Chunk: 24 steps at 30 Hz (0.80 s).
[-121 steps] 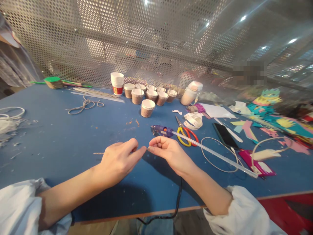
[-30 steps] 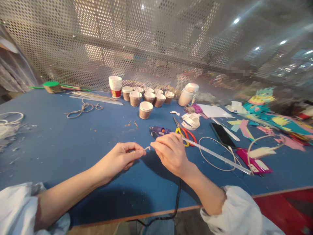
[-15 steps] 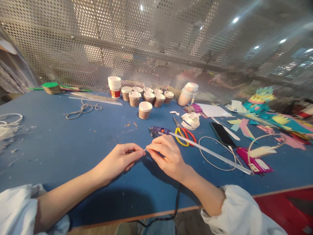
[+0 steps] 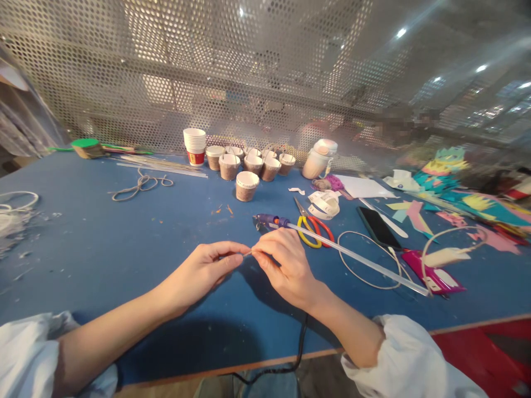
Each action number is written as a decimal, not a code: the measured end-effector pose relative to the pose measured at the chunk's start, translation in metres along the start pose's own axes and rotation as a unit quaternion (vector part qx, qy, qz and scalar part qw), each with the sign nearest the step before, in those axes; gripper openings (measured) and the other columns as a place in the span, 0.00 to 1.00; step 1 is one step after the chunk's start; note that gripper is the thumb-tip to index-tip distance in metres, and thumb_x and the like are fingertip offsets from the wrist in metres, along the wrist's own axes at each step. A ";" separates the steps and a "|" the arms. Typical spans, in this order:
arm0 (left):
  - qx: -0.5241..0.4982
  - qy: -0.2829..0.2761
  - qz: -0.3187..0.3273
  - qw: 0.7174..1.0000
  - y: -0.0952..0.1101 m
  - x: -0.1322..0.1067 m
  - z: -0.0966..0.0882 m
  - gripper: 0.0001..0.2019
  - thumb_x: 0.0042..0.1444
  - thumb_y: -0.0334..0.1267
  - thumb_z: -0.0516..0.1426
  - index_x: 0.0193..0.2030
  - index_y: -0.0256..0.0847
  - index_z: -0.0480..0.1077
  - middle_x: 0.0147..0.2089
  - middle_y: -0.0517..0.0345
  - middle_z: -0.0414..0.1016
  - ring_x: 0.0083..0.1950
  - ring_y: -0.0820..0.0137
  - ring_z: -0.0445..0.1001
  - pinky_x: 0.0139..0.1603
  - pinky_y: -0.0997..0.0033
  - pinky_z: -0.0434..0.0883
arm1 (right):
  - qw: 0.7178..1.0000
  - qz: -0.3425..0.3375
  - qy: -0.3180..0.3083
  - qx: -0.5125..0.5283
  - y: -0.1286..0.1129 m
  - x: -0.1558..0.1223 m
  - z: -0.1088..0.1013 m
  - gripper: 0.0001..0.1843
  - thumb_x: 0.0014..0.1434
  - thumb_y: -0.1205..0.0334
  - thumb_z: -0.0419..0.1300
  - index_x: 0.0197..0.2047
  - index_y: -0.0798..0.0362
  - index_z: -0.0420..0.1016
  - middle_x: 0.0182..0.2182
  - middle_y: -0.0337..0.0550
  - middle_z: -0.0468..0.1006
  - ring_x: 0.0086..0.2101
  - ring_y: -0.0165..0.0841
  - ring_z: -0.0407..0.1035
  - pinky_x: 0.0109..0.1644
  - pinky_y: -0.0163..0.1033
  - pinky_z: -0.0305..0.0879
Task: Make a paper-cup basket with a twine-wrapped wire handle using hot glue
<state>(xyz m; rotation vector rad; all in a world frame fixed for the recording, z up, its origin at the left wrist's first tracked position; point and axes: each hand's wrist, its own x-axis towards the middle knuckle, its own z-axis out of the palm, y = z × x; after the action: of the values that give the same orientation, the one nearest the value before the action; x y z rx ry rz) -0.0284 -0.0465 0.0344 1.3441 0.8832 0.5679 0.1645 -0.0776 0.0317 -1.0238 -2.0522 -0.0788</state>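
Observation:
My left hand [image 4: 203,271] and my right hand [image 4: 284,265] meet over the blue table [image 4: 103,243], fingertips almost touching. Both pinch a tiny pale strip [image 4: 248,253] between thumb and forefinger; it is too small to name. Just beyond my right hand lies a purple glue gun [image 4: 269,221] with a long clear glue stick [image 4: 360,261] running out to the right. Its black cord [image 4: 301,348] drops over the table's front edge.
Yellow and red scissors [image 4: 313,228], a roll of white tape [image 4: 326,203], a black phone [image 4: 375,225] and wire hoops [image 4: 365,260] lie to the right. Paper cups [image 4: 246,185] stand at the back before a perforated metal screen. A twine loop [image 4: 139,185] lies at left.
My right hand turned slightly and its fingertips closed in on the left hand's pinch. The small pale strip that stuck out a second ago is now nearly hidden between the fingertips.

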 end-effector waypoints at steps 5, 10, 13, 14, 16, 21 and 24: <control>0.003 -0.003 -0.005 1.000 -0.001 0.002 0.000 0.19 0.55 0.48 0.56 0.46 0.34 0.73 0.17 0.71 0.49 0.19 0.79 0.48 0.20 0.77 0.46 | 0.986 0.117 -0.054 0.103 -0.004 0.003 -0.001 0.07 0.65 0.67 0.53 0.34 0.51 0.69 0.32 0.39 0.74 0.35 0.31 0.66 0.45 0.40 0.58; 0.031 -0.010 -0.007 0.999 -0.004 0.005 -0.001 0.20 0.55 0.47 0.56 0.48 0.34 0.72 0.17 0.67 0.59 0.19 0.77 0.58 0.22 0.76 0.57 | 0.903 0.314 -0.125 0.266 -0.002 0.008 -0.004 0.07 0.61 0.60 0.56 0.32 0.52 0.69 0.29 0.37 0.71 0.32 0.30 0.65 0.39 0.37 0.59; 0.068 -0.006 0.011 0.998 -0.002 0.003 0.000 0.18 0.54 0.47 0.56 0.45 0.35 0.74 0.20 0.65 0.61 0.21 0.76 0.60 0.23 0.75 0.59 | 0.829 0.406 -0.162 0.348 0.001 0.010 -0.003 0.08 0.56 0.58 0.58 0.30 0.53 0.69 0.25 0.34 0.67 0.27 0.27 0.60 0.34 0.35 0.56; 0.082 0.000 0.025 0.996 -0.001 0.003 0.000 0.17 0.54 0.46 0.57 0.43 0.36 0.75 0.22 0.64 0.63 0.22 0.76 0.60 0.23 0.75 0.59 | 0.813 0.421 -0.170 0.365 0.001 0.010 -0.002 0.08 0.55 0.58 0.58 0.30 0.54 0.68 0.23 0.33 0.66 0.26 0.27 0.59 0.33 0.35 0.55; 0.104 0.017 0.050 0.993 0.002 0.001 0.001 0.14 0.53 0.45 0.57 0.39 0.37 0.76 0.26 0.62 0.65 0.22 0.77 0.58 0.22 0.76 0.57 | 0.797 0.430 -0.180 0.384 0.002 0.009 -0.001 0.09 0.55 0.58 0.57 0.29 0.54 0.68 0.21 0.32 0.65 0.25 0.26 0.58 0.33 0.36 0.54; 0.050 0.039 0.015 0.998 0.004 0.002 0.002 0.15 0.53 0.46 0.57 0.42 0.38 0.75 0.20 0.66 0.59 0.20 0.78 0.52 0.20 0.77 0.49 | 0.837 0.396 -0.115 0.360 0.003 0.009 -0.001 0.08 0.57 0.58 0.57 0.31 0.54 0.68 0.22 0.33 0.65 0.25 0.27 0.60 0.32 0.34 0.57; -0.007 0.044 -0.007 0.999 0.001 0.005 0.001 0.15 0.52 0.45 0.58 0.42 0.37 0.73 0.19 0.69 0.57 0.19 0.80 0.52 0.21 0.77 0.49 | 0.881 0.361 -0.093 0.290 0.006 0.010 -0.011 0.08 0.60 0.57 0.55 0.35 0.53 0.69 0.24 0.34 0.66 0.26 0.27 0.62 0.31 0.34 0.59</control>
<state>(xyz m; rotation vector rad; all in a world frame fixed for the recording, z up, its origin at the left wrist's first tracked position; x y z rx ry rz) -0.0247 -0.0423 0.0340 1.3075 0.9574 0.6258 0.1721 -0.0718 0.0440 -1.3485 -1.5554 0.9926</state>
